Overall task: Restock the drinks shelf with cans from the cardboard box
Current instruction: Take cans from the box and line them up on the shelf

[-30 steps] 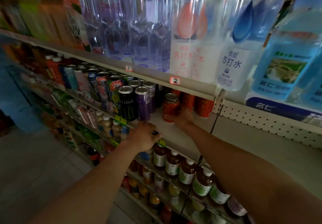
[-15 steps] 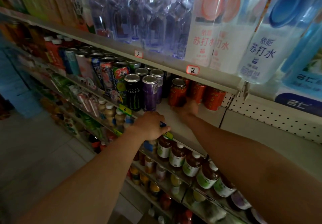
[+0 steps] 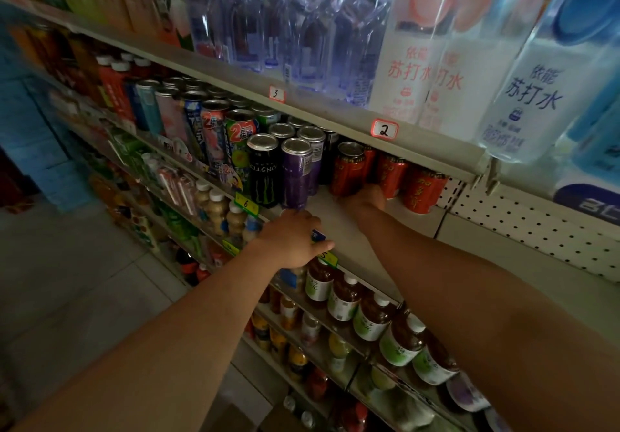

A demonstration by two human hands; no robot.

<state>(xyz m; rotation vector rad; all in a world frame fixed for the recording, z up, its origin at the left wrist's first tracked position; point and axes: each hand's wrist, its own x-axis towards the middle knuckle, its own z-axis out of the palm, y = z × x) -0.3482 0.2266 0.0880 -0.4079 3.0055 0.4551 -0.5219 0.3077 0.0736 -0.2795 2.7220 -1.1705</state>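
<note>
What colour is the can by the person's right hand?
Red with dark lettering, clearest in the head view.

R hand (image 3: 364, 198) fingers hidden behind red can (image 3: 347, 169); grip unclear.

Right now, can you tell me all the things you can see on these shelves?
Red cans: at least four, red, right end of the can shelf.
Purple can: one in front, purple, left of the red cans.
Black can: one in front, black with green mark, beside the purple can.
Soda water bottles: three, clear with white labels, top shelf.
Tea bottles: a row, brown with white caps, shelf below.
Price tag 2: one, white and red, upper shelf edge.
Left hand: gripping the can shelf's front edge.
Right hand: touching a red can's base.
</note>
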